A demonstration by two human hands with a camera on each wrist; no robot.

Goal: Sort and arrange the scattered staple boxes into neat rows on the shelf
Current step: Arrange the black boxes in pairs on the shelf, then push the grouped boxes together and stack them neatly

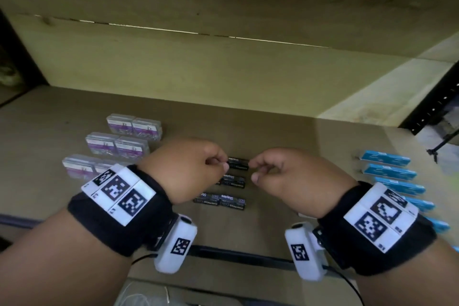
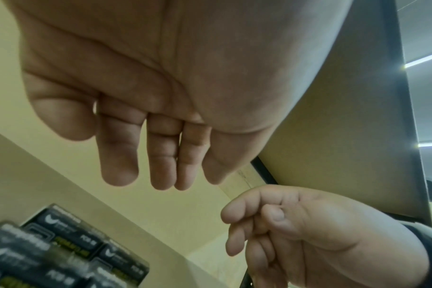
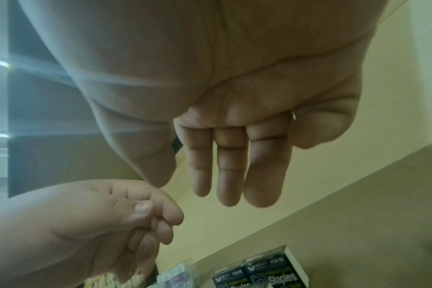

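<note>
While your left hand and right hand hover side by side above the shelf, their fingers hang loosely curled and hold nothing. Black staple boxes lie in short rows directly beneath them. Clear purple-labelled boxes sit in rows to your left, blue boxes lined up to your right.

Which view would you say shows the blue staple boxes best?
The head view: the blue staple boxes lie in a column on the shelf at the right, partly behind the right wrist. Neither wrist view shows them, only black boxes.
</note>
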